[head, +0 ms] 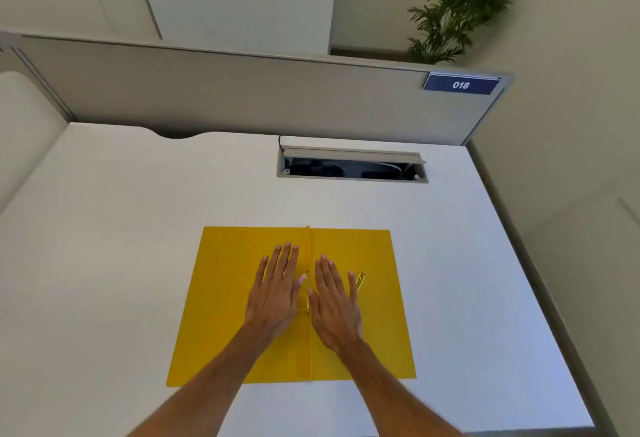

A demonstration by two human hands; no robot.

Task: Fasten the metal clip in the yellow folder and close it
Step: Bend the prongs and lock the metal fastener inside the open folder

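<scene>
The yellow folder (221, 305) lies open and flat on the white desk, its spine running away from me down the middle. My left hand (277, 293) rests palm down on the left leaf, fingers spread. On the right leaf, just across the spine, my right hand (334, 301) lies flat as well. Between the two hands a thin gold metal clip (307, 301) runs along the spine. A second gold metal strip (360, 281) lies loose beside my right little finger, partly hidden by the hand.
The white desk (121, 263) ends at a grey partition (242, 90) carrying a blue "018" label (461, 85). An open cable hatch (351, 166) sits beyond the folder. A potted plant (464, 4) stands behind the partition. The desk's right edge (526, 284) drops to the floor.
</scene>
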